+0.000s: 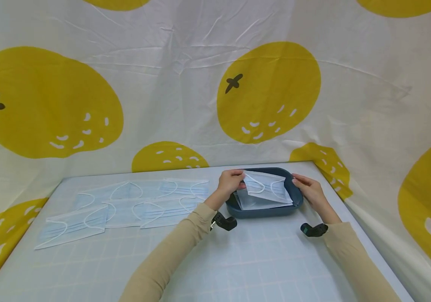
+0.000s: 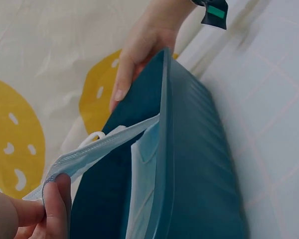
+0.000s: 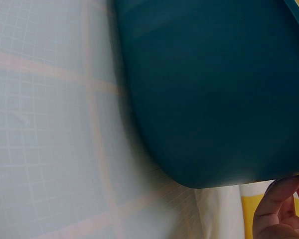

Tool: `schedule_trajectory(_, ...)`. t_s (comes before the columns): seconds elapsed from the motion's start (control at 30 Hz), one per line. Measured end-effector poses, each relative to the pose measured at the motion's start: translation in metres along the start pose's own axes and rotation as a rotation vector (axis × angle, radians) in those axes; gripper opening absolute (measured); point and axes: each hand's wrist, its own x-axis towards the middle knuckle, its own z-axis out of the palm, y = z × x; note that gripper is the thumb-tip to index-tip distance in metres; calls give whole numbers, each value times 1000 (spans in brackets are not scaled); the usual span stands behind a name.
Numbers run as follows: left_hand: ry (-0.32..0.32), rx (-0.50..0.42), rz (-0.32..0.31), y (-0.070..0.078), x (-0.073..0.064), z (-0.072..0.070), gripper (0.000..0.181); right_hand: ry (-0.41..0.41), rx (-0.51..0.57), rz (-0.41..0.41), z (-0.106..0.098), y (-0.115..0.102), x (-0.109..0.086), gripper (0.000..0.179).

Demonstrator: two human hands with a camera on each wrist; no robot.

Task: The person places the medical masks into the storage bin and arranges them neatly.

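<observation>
In the head view a dark blue plastic bin (image 1: 264,213) stands toward the back right of the table. My left hand (image 1: 231,183) pinches the left edge of a pale blue disposable face mask (image 1: 266,186) with white ear loops, held over the bin. The left wrist view shows this mask (image 2: 99,149) slanting across the opening, its far end near the rim. Another mask (image 2: 142,189) lies inside, against the wall. At the bin's right end my right hand (image 1: 311,191) holds the rim, its fingers partly hidden behind the wall in the right wrist view.
Several face masks (image 1: 73,224) lie overlapping in two rows on the left of the table, loops upward. The pale gridded tabletop (image 1: 238,264) ends at a curtain (image 1: 185,92) with yellow fruit shapes. Each wrist carries a small black camera (image 1: 225,222).
</observation>
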Motion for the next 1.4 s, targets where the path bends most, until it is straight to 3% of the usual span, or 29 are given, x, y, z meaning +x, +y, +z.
schedule_trajectory(0.2, -6, 9, -1, -1, 1, 2, 26, -9, 10, 4, -1, 0, 0, 55)
schedule_trajectory(0.4, 6, 78, 7, -4, 1, 1, 26, -7, 6, 3, 0, -1, 0, 55)
schedule_trajectory(0.97, 23, 328, 130, -7, 1, -4, 20, -16, 25, 9, -1, -1, -1, 55)
schedule_trajectory(1.4, 30, 449, 98, -5, -3, -6, 22, -6, 4, 6, 1, 0, -2, 57)
